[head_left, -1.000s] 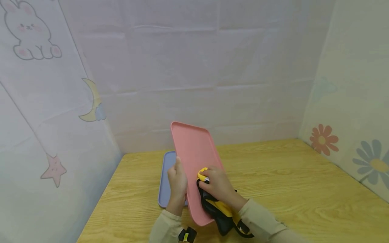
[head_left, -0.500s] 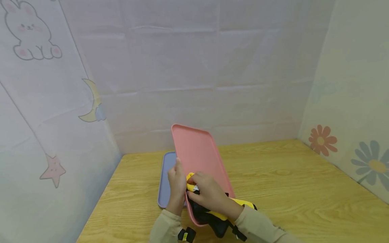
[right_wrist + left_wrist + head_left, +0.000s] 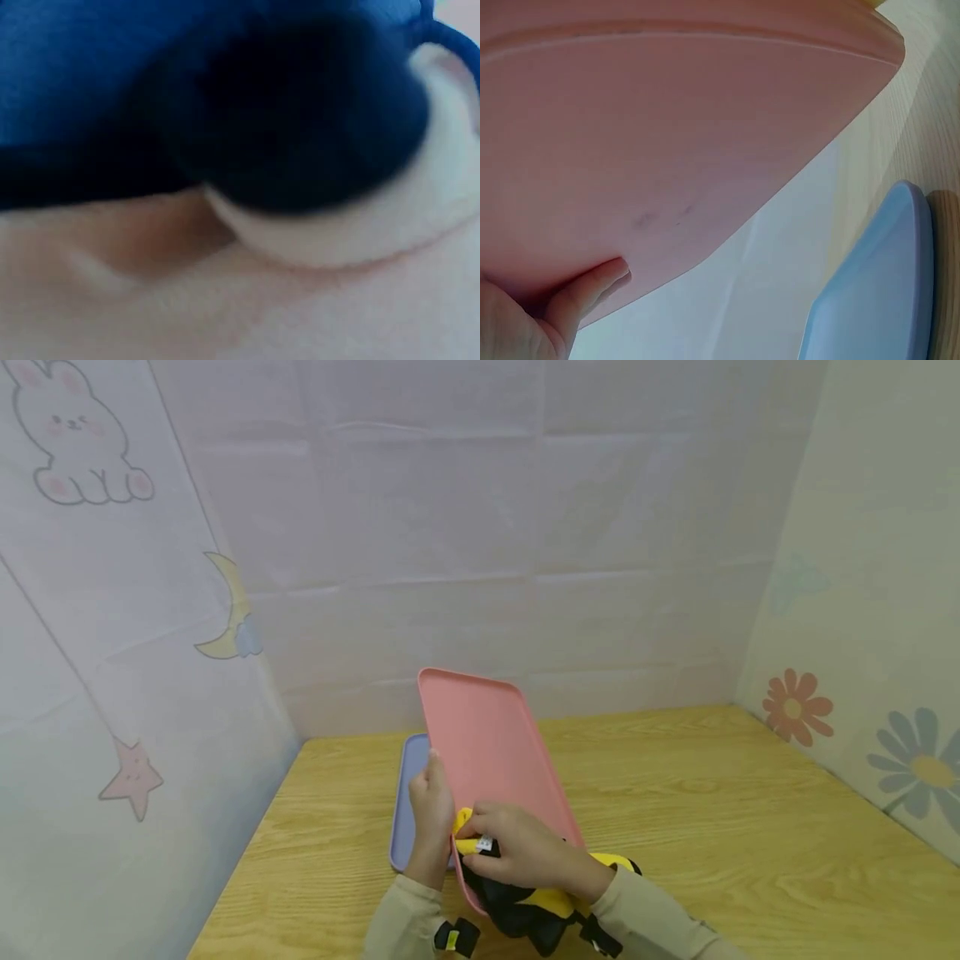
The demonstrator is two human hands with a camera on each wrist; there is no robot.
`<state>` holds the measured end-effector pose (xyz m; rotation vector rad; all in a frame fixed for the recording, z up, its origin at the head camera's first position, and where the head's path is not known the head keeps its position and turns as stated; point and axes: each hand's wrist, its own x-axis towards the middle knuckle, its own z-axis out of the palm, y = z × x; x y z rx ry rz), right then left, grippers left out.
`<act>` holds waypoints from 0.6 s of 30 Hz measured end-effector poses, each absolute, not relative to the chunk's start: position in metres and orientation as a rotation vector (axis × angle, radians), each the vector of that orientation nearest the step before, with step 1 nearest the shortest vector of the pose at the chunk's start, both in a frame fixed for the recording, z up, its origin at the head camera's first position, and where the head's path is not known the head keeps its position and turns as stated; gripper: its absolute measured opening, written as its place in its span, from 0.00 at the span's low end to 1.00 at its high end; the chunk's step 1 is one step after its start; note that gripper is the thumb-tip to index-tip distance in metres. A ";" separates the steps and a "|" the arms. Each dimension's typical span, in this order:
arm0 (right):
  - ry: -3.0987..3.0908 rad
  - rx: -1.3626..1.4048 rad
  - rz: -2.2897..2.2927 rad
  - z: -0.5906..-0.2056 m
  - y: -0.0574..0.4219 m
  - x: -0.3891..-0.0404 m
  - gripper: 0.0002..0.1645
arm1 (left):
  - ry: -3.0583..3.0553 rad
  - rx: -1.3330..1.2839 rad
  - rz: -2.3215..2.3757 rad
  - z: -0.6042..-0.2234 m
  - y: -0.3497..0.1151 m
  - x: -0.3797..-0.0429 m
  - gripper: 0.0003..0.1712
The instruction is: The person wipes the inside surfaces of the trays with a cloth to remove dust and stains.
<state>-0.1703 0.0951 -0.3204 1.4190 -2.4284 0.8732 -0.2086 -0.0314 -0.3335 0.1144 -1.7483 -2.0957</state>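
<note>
My left hand [image 3: 432, 806] grips the left edge of a pink tray [image 3: 491, 743], thumb up along the rim. The tray is raised and tilted, its inner face toward me. In the left wrist view the fingers [image 3: 592, 289] lie against the tray's underside. My right hand [image 3: 517, 852] pinches a floppy black-and-yellow fabric thing [image 3: 551, 902] with a white tag, over the tray's lower left part. The thing droops past the tray's lower edge, and its exact kind does not show. Dark, blurred material [image 3: 300, 112] fills much of the right wrist view.
A blue-purple tray [image 3: 408, 793] lies flat on the wooden table [image 3: 690, 802], partly behind the pink tray and my left hand. Pale printed cloth walls [image 3: 480, 527] stand at the back and both sides. A black strap [image 3: 457, 937] sits on the left sleeve.
My right hand and the black-and-yellow fabric thing have moved left and down across the pink tray, toward its lower left edge. The left hand keeps its grip, and the tray has shifted slightly.
</note>
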 end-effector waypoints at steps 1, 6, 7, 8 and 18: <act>-2.439 1.455 0.895 -0.320 0.097 -0.170 0.09 | -1.753 0.118 -2.105 -0.333 -0.032 -0.210 0.28; -2.450 1.607 0.959 -0.322 0.101 -0.168 0.09 | -1.755 0.068 -2.148 -0.332 -0.036 -0.211 0.29; -2.453 1.623 0.963 -0.323 0.101 -0.168 0.10 | -1.751 0.056 -2.158 -0.332 -0.037 -0.210 0.29; -2.455 1.634 0.960 -0.323 0.101 -0.167 0.10 | -1.750 0.053 -2.165 -0.332 -0.037 -0.210 0.29; -2.526 1.543 0.814 -0.324 0.100 -0.157 0.07 | -1.764 0.065 -2.229 -0.332 -0.041 -0.209 0.28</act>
